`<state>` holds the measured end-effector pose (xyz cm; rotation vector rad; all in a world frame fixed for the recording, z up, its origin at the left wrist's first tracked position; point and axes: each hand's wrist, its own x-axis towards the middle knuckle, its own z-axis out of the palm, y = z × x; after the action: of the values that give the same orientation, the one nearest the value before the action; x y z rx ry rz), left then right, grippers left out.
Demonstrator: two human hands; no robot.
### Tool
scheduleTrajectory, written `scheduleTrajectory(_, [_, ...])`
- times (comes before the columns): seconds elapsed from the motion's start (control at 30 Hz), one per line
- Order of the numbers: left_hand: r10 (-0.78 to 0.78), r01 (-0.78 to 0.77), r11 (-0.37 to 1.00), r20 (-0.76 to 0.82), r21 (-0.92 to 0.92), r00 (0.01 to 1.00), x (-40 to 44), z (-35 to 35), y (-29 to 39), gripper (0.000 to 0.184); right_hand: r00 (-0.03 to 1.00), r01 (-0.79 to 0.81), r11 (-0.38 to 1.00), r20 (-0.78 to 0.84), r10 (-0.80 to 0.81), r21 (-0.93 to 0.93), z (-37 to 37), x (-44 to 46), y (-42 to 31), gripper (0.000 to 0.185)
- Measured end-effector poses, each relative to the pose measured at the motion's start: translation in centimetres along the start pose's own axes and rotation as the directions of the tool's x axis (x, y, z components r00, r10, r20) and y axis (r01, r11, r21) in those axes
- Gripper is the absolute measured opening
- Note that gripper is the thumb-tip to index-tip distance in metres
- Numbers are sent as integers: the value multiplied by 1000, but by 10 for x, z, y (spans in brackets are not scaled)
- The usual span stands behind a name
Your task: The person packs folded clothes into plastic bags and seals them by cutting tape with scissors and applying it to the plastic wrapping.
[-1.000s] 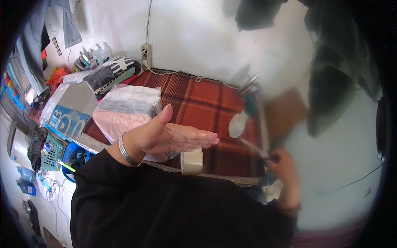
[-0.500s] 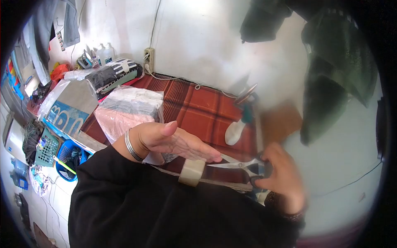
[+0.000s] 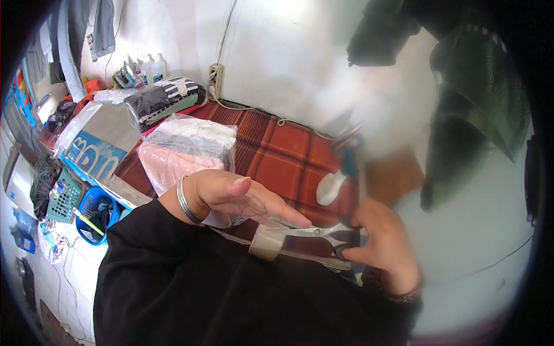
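Observation:
In the head view, my right hand [image 3: 384, 245] holds a pair of scissors [image 3: 316, 232] by its dark handles, fingers wrapped round the loops. The blades point left, and their tips reach the space under my left fingers, just above the tape roll. My left hand [image 3: 245, 199], with a silver bracelet at the wrist, is stretched out with fingers long and thumb up. Right below it is a roll of clear tape [image 3: 266, 242]; whether it hangs from the hand or rests on something cannot be made out. Behind my left hand stands a plastic-wrapped bundle of folded cloth [image 3: 187, 147].
A red checked cloth [image 3: 277, 150] covers the surface ahead. On it are a white rounded object [image 3: 330, 187] and a power strip [image 3: 215, 81] by the wall. A blue basket [image 3: 95, 222] and a green basket [image 3: 66, 199] stand at left. Dark garments [image 3: 473, 98] hang at right.
My right hand has moved the scissors left, bringing the blades in under my left fingers and over the tape roll. My left hand keeps nearly the same place; the view has shifted slightly.

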<state>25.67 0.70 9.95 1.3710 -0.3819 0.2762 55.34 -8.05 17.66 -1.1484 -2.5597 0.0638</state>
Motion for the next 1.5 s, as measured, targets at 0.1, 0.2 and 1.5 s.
scheduleTrajectory(0.1, [3,-3,1000,-22,-2,1000,-3,-1,-3,103,1000,5,1000,16,-5,-4,4,-4,7,43])
scheduleTrajectory(0.2, [-11,12,1000,-26,10,1000,-3,0,-2,103,999,-31,999,-12,32,11,7,-6,4,43])
scheduleTrajectory(1.5, [10,-7,1000,110,-24,994,14,2,5,135,999,16,997,-29,-14,82,13,-1,8,41])
